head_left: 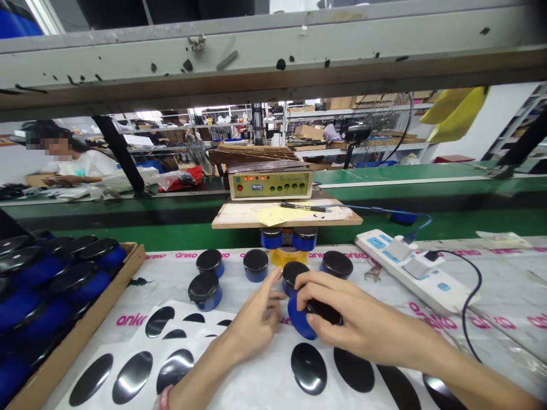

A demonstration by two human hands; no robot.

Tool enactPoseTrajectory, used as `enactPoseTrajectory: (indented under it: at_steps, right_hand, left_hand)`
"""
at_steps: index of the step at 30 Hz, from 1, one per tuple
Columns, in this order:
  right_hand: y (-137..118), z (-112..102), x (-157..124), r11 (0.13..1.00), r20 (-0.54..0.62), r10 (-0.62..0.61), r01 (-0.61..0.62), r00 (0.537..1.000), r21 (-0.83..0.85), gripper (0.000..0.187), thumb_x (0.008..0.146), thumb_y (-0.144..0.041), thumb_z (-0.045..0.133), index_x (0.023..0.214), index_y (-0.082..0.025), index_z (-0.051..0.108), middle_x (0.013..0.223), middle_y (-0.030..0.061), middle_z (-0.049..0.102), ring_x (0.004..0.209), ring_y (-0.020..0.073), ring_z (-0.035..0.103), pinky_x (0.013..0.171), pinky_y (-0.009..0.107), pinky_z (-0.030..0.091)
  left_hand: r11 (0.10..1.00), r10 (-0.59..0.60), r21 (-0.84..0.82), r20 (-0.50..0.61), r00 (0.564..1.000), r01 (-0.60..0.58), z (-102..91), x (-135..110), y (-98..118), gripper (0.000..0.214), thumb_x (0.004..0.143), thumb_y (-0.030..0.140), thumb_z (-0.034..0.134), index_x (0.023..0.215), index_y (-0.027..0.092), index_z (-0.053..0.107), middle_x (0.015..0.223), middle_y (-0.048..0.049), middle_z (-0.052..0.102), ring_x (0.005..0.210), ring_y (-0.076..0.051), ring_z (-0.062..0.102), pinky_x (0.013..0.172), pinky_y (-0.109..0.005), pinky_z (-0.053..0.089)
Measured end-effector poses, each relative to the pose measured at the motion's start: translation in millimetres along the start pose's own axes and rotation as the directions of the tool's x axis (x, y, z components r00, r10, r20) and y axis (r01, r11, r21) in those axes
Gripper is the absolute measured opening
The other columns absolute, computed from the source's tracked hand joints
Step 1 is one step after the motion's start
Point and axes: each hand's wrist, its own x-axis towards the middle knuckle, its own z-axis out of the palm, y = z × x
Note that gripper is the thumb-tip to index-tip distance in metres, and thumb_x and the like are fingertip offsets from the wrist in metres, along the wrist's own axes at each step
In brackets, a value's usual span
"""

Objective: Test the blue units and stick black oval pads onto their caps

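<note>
Right hand is clamped over the blue puck, fingers curled across its black face. Left hand is loose and open, holding nothing, with the fingertips just touching the puck's side at 9 o'clock. I'd say that's to stop it rolling, since it's tipped off its base.

The puck sits low over the tabletop, dead centre in front of me. It's squat and round, so there's no real long axis. Its short axis leans over, black face toward roughly 2 o'clock and blue body toward 8.

The sticker sheet of black ovals lies at 6 o'clock, probably that close so it's in easy reach. The other pucks stand upright from 10 to 12 o'clock, apart from the held one. The tray of more is out at 9, and the power strip is at 2.
</note>
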Motion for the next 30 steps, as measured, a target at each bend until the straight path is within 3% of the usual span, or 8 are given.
enactPoseTrajectory:
  at_steps: [2, 4, 7, 12, 19, 25, 27, 30]
  right_hand:
    - [-3, 8, 7, 0.999, -0.039, -0.024, 0.022, 0.999, -0.041, 0.014, 0.085, -0.014, 0.047, 0.093, -0.024, 0.051, 0.103, -0.0007, 0.055, 0.092, 0.0136, 0.052, 0.083, 0.026, 0.042]
    - [-6, 19, 20, 0.988, -0.057, -0.072, 0.063, 0.996, -0.139, 0.012, 0.084, -0.014, 0.047, 0.09, -0.023, 0.052, 0.096, -0.0003, 0.056, 0.089, 0.0153, 0.052, 0.08, 0.028, 0.043]
    - [-8, 38, 45, 0.929, -0.038, -0.134, 0.112, 0.99, -0.353, 0.008, 0.088, -0.022, 0.049, 0.091, -0.022, 0.056, 0.096, 0.0023, 0.057, 0.086, 0.0187, 0.054, 0.071, 0.03, 0.045]
    - [0, 51, 68, 0.862, -0.009, -0.186, 0.159, 0.982, -0.481, 0.025, 0.091, -0.034, 0.05, 0.108, -0.017, 0.055, 0.099, 0.0073, 0.06, 0.088, 0.0219, 0.054, 0.069, 0.032, 0.046]
    - [50, 44, 36, 0.732, -0.133, -0.019, -0.077, 0.991, -0.677, 0.045, 0.083, -0.03, 0.057, 0.125, -0.016, 0.048, 0.127, 0.0165, 0.045, 0.093, 0.0269, 0.054, 0.075, 0.039, 0.045]
    - [54, 37, 16, 0.63, -0.217, -0.021, -0.156, 0.976, -0.761, 0.045, 0.08, -0.021, 0.057, 0.124, -0.014, 0.05, 0.123, 0.0162, 0.05, 0.099, 0.0321, 0.049, 0.08, 0.046, 0.042]
    - [34, 33, 5, 0.668, -0.206, -0.047, -0.123, 0.977, -0.734, 0.037, 0.081, -0.018, 0.055, 0.118, -0.016, 0.053, 0.119, 0.0145, 0.053, 0.101, 0.0325, 0.048, 0.081, 0.047, 0.041]
    - [-3, 35, -16, 0.858, 0.082, -0.125, 0.149, 0.989, -0.492, 0.019, 0.082, -0.018, 0.056, 0.1, -0.019, 0.057, 0.102, 0.007, 0.059, 0.092, 0.0229, 0.053, 0.077, 0.034, 0.045]
  left_hand:
    - [0.998, 0.066, 0.024, -0.29, 0.955, -0.061, -7.6, 2, 3, 0.043, 0.085, 0.02, 0.047, 0.128, 0.023, 0.04, 0.12, -0.0108, 0.055, 0.094, -0.018, 0.059, 0.083, -0.035, 0.049]
    - [0.99, 0.142, 0.084, -0.547, 0.825, -0.115, -16.4, 2, 6, 0.027, 0.088, 0.024, 0.047, 0.114, 0.022, 0.048, 0.107, -0.0061, 0.058, 0.093, -0.017, 0.057, 0.085, -0.034, 0.046]
    - [0.983, 0.18, 0.14, -0.684, 0.707, -0.115, -24.8, -1, 8, 0.019, 0.091, 0.029, 0.043, 0.108, 0.024, 0.048, 0.108, -0.0034, 0.055, 0.102, -0.016, 0.051, 0.092, -0.033, 0.039]
    - [0.973, 0.184, 0.223, -0.595, 0.782, -0.06, -21.7, -6, 8, 0.02, 0.094, 0.033, 0.036, 0.108, 0.025, 0.048, 0.111, -0.0041, 0.051, 0.108, -0.018, 0.047, 0.096, -0.037, 0.035]
    - [0.888, 0.187, 0.458, -0.262, 0.947, -0.049, -11.3, -8, 7, 0.024, 0.08, 0.028, 0.057, 0.104, 0.025, 0.055, 0.111, -0.0044, 0.048, 0.106, -0.022, 0.049, 0.094, -0.039, 0.039]
    - [0.832, 0.184, 0.555, -0.258, 0.948, -0.01, -6.3, -9, 0, 0.039, 0.077, 0.022, 0.06, 0.113, 0.026, 0.047, 0.122, -0.006, 0.04, 0.114, -0.023, 0.045, 0.098, -0.041, 0.039]
    - [0.837, 0.175, 0.548, -0.277, 0.945, 0.006, -5.6, -9, -1, 0.043, 0.076, 0.023, 0.061, 0.116, 0.026, 0.044, 0.126, -0.0068, 0.033, 0.115, -0.024, 0.044, 0.099, -0.042, 0.039]
    - [0.866, 0.139, 0.498, -0.323, 0.936, 0.043, -5.0, -9, -5, 0.061, 0.073, 0.025, 0.065, 0.125, 0.027, 0.032, 0.126, -0.008, 0.029, 0.112, -0.022, 0.045, 0.098, -0.042, 0.039]
